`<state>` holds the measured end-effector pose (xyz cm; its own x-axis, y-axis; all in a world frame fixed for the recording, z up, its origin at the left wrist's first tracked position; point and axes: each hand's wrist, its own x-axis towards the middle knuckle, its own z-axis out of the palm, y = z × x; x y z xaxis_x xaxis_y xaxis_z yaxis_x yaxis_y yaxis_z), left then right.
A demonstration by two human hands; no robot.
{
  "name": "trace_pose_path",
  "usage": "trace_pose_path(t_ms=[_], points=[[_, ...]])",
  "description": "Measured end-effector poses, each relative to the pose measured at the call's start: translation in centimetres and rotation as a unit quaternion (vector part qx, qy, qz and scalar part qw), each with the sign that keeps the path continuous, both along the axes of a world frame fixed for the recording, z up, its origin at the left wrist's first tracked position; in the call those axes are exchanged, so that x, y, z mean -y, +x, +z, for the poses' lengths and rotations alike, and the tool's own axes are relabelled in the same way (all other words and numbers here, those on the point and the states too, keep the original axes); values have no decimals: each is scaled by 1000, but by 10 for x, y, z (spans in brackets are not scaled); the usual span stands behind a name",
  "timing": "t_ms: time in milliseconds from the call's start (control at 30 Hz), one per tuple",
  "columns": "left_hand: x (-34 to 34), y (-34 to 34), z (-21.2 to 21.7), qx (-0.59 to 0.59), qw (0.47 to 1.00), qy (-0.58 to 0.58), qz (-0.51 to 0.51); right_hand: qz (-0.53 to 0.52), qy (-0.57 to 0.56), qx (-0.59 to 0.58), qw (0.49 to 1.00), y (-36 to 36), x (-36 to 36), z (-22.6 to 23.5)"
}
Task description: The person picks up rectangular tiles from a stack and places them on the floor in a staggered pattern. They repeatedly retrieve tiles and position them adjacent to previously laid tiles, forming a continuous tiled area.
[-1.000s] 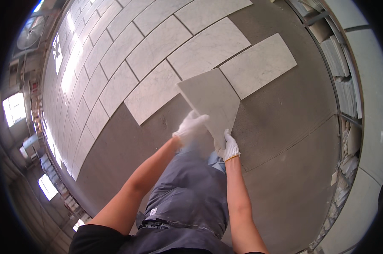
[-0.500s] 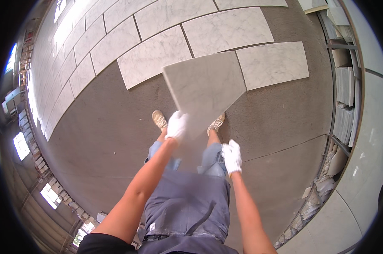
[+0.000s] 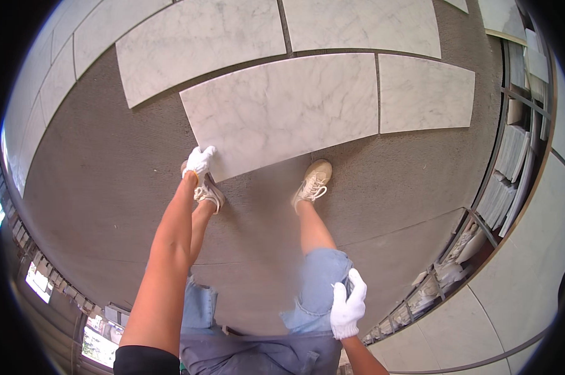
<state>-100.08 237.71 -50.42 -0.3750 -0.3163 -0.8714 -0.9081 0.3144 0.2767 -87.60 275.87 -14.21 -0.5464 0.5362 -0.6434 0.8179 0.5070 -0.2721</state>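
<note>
In white knitted gloves, my left hand (image 3: pixel 199 161) is closed at the near left corner of a large white marble tile (image 3: pixel 282 106) with grey veins. The tile lies low over the floor, roughly level. I cannot tell whether its near edge fully rests. Its right edge runs along a smaller marble tile (image 3: pixel 426 94), with a narrow gap between them. My right hand (image 3: pixel 348 306) hangs beside my right thigh, away from the tile, thumb and fingers apart and holding nothing.
More marble tiles (image 3: pixel 201 44) lie in rows beyond, with thin gaps. My shoes (image 3: pixel 314 180) stand close to the tile's near edge on the grey floor (image 3: pixel 120 187). Along the right runs a metal rack (image 3: pixel 504 162) with stacked slabs.
The large tile has swung down from a tilted position to lie nearly level beside the smaller tile. My left hand has moved left with its corner; my right hand has dropped nearer my body.
</note>
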Motion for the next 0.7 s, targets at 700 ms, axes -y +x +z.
trace_pose_path(t_ms=[700], points=[[26,-8,-118,18,999,-26,-41,37,13,43,998,-26,7,-10]])
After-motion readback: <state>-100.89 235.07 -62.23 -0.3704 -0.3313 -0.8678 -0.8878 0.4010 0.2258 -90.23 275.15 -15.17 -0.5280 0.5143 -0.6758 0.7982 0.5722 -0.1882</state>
